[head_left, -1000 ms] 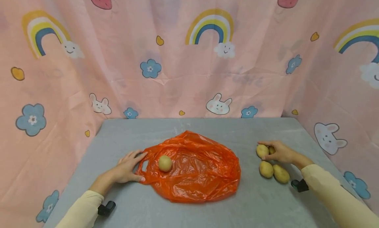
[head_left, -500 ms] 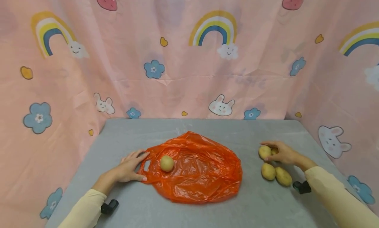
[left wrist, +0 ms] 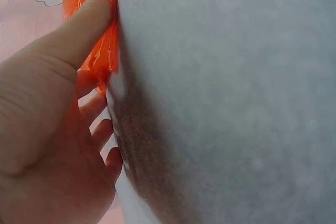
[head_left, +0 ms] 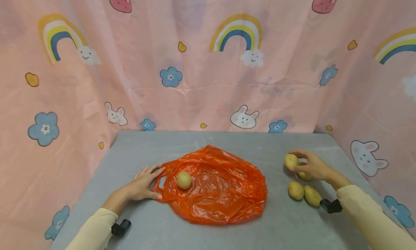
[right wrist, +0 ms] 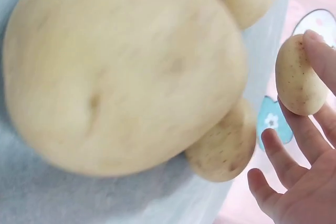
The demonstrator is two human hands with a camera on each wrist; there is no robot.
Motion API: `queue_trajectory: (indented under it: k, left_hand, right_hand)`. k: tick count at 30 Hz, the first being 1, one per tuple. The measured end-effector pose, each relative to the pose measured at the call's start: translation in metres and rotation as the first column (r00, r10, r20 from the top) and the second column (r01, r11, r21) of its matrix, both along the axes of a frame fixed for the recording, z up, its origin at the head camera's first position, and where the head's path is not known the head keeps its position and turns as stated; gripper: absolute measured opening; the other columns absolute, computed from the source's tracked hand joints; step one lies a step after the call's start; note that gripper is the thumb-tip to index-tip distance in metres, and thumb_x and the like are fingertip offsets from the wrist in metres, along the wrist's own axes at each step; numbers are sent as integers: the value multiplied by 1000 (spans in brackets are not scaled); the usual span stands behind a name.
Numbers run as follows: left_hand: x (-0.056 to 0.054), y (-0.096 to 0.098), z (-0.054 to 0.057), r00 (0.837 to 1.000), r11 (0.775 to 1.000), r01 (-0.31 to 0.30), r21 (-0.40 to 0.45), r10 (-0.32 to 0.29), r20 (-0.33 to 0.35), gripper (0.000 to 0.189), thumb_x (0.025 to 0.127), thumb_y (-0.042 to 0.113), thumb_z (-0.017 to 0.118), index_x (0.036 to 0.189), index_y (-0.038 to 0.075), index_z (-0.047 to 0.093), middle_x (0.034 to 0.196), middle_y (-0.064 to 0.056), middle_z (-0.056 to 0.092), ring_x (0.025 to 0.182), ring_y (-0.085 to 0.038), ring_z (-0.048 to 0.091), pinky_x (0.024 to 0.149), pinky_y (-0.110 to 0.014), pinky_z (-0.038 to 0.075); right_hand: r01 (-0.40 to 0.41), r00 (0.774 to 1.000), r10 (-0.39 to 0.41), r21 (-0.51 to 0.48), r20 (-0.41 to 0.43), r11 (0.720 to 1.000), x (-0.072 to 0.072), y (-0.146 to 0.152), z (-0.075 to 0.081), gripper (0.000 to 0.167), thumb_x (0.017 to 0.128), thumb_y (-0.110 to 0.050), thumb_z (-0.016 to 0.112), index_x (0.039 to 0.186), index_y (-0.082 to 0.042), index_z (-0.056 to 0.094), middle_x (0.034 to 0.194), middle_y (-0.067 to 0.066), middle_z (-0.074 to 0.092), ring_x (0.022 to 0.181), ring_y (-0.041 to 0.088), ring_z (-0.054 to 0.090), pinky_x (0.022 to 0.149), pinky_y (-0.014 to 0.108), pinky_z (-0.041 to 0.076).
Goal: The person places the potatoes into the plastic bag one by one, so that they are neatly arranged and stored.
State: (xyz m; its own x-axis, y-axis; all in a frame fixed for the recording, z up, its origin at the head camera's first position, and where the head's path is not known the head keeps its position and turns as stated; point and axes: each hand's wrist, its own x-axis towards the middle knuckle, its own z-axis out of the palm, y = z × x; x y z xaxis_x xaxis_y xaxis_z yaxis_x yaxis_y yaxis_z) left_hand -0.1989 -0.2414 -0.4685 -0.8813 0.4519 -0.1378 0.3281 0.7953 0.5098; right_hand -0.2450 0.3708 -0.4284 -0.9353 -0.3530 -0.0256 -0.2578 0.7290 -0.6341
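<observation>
My right hand (head_left: 314,167) pinches a potato (head_left: 291,161) between thumb and fingertips, a little above the table at the right; the right wrist view also shows this held potato (right wrist: 298,80) apart from the others. Below that hand lie three more potatoes, one partly under it (head_left: 304,176) and a pair closer to me (head_left: 296,191). An orange plastic bag (head_left: 227,188) is spread flat in the middle, with a single potato (head_left: 184,180) on its left part. My left hand (head_left: 141,185) rests on the bag's handle end, thumb and fingers spread and touching the plastic (left wrist: 107,51).
The grey table (head_left: 162,228) reaches back to a pink printed curtain (head_left: 195,98) that hangs behind and along both sides. Bare table surface lies between the bag and the potatoes at the right.
My right hand has raised the potato off the table, uncovering more of the potato behind it. The left hand and bag keep their places; the head view has shifted slightly.
</observation>
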Motion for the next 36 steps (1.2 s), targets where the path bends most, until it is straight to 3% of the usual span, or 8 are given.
queue_trajectory:
  k: [7, 15, 17, 19, 23, 25, 30, 36]
  left_hand:
    - [1, -1, 1, 1000, 1000, 14, 16, -14, -8, 102, 79, 47, 84, 158, 8, 33, 162, -23, 27, 147, -53, 23, 106, -80, 20]
    - [-3, -3, 4, 1000, 1000, 8, 10, -8, -25, 101, 78, 47, 84, 158, 7, 35, 161, -23, 28, 147, -53, 23, 106, -79, 20]
    - [-4, -4, 1, 1000, 1000, 10, 6, -10, -17, 102, 79, 48, 83, 158, 8, 34, 162, -23, 28, 147, -52, 23, 107, -78, 20]
    - [-4, -4, -3, 1000, 1000, 11, 7, -11, -13, 102, 79, 50, 82, 159, 10, 33, 163, -21, 27, 148, -51, 22, 108, -78, 19]
    - [-4, -5, -10, 1000, 1000, 3, 23, -3, -7, 103, 78, 49, 83, 159, 11, 33, 164, -19, 26, 149, -49, 21, 109, -78, 18]
    - [-4, -6, -12, 1000, 1000, 2, 27, -2, -17, 103, 77, 50, 83, 158, 11, 34, 164, -19, 27, 149, -49, 21, 108, -79, 18]
    - [-4, -5, -10, 1000, 1000, 1, 18, -1, -14, 103, 78, 51, 82, 159, 12, 33, 165, -19, 25, 150, -50, 20, 110, -78, 18]
    - [1, -3, 0, 999, 1000, 22, 22, -21, -26, 103, 78, 54, 81, 158, 9, 34, 161, -25, 27, 147, -55, 21, 106, -80, 20]
  right_hand:
    - [22, 998, -22, -2, -54, 1000, 0, -14, 11, 62, 93, -23, 74, 142, 7, 49, 143, 33, 53, 127, 51, 50, 99, 70, 42]
    - [-6, 996, 2, -46, -90, 999, 3, -37, 21, 58, 93, -22, 75, 140, 3, 54, 139, 27, 59, 121, 43, 57, 97, 60, 50]
    - [-15, 995, 9, -62, -98, 998, 4, -42, 22, 57, 92, -21, 76, 139, 2, 55, 138, 25, 61, 119, 35, 60, 96, 54, 52]
    - [-17, 995, 10, -65, -98, 998, 6, -46, 22, 56, 92, -22, 76, 139, -1, 56, 137, 22, 62, 116, 19, 61, 95, 47, 53]
    - [-25, 996, 17, -77, -93, 997, 8, -55, 22, 57, 91, -25, 77, 140, -4, 57, 138, 18, 62, 109, -6, 55, 95, 41, 54]
    - [-37, 996, 30, -89, -87, 995, 9, -60, 22, 57, 91, -25, 77, 140, -4, 56, 138, 18, 62, 111, -1, 57, 95, 44, 53]
    - [-65, 996, 58, -111, -66, 992, 11, -74, 21, 56, 91, -26, 77, 138, -4, 57, 135, 17, 64, 116, 27, 60, 96, 51, 51]
    - [-87, 995, 80, -128, -54, 988, 15, -85, 21, 56, 90, -24, 78, 138, -3, 57, 135, 16, 64, 117, 29, 61, 97, 52, 51]
